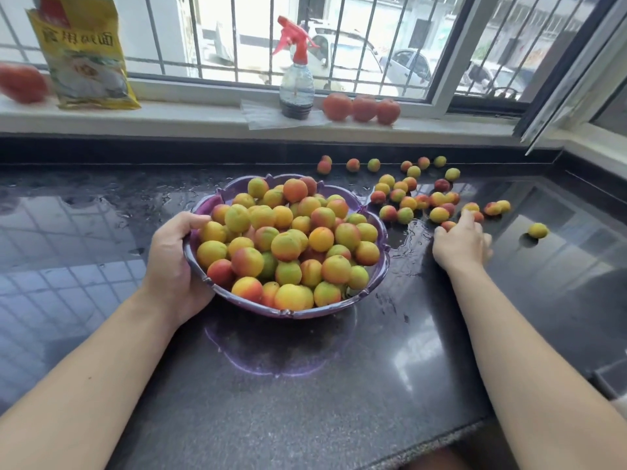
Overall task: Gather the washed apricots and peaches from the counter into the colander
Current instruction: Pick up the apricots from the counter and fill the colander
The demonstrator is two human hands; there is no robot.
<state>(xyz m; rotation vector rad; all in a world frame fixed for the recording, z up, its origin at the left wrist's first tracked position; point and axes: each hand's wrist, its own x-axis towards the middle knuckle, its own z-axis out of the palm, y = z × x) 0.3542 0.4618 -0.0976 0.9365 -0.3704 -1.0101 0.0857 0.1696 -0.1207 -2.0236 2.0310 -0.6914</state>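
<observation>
Already the purple colander (380, 228) is heaped high with apricots and peaches (288, 239), and it sits mid-counter, tipped a little toward the person. The left hand (176, 262) grips its near-left rim, thumb hooked over the edge against the fruit and fingers curled underneath. To the right, on the dark wet counter (305, 385), a loose scatter of fruit (417, 198) is still waiting, some of it strung along the back edge, plus one lone apricot (538, 230) well apart at the far right.

The right hand (463, 245) lies knuckles-up at the near edge of that scatter, fingers bent over one or two pieces. Whether it actually has hold of any I cannot tell, since the palm hides them.

From where I stand, the step is a scoop-and-carry. It would go best if the hand cups several fruits at once, raking them toward the colander, not pinching singles, because the surface is slick with water and round fruit will roll away from a clumsy sweep. The pile is already domed above the rim, so new pieces want setting into the lower hollows at the back, not dropping on the crown, where they would tumble off. Keeping the left hand firm on the rim should stop the colander rocking as weight is added.

On the sill behind stand a spray bottle (297, 83), a yellow packet (84, 52) and several tomatoes (361, 108).
</observation>
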